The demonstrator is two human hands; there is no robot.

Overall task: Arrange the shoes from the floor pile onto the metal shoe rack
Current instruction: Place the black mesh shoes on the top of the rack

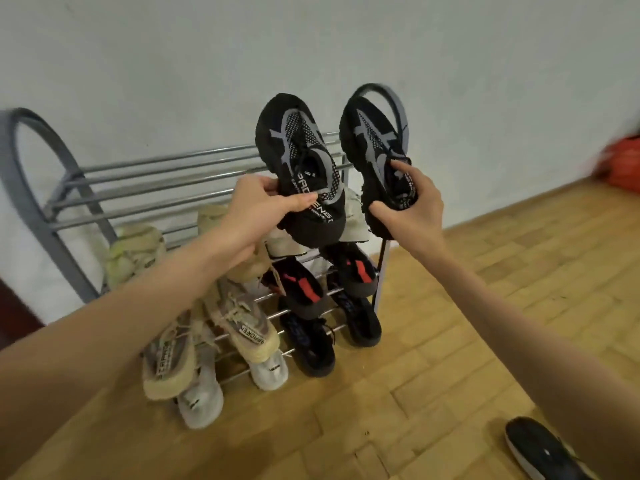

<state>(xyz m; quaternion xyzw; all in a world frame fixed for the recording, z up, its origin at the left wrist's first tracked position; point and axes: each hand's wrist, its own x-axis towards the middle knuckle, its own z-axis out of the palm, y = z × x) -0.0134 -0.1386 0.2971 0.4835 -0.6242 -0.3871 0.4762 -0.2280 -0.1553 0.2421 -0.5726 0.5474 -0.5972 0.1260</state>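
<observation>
I hold a pair of black-and-grey knit sneakers up in front of the metal shoe rack [149, 174]. My left hand [259, 209] grips the left sneaker [301, 161] at its heel collar. My right hand [408, 202] pinches the heel of the right sneaker [374, 143]. Both shoes point toes up, just above the right end of the rack's top bars. The lower tiers carry beige sneakers [249, 327], white sneakers [201, 400], black sneakers with red marks [304, 289] and black sneakers [311, 344].
A dark shoe [543, 452] lies on the wooden floor at the bottom right. A blurred red-orange object [623, 164] sits by the wall at the far right. The rack stands against a pale wall, its grey arched side frame [38, 161] on the left.
</observation>
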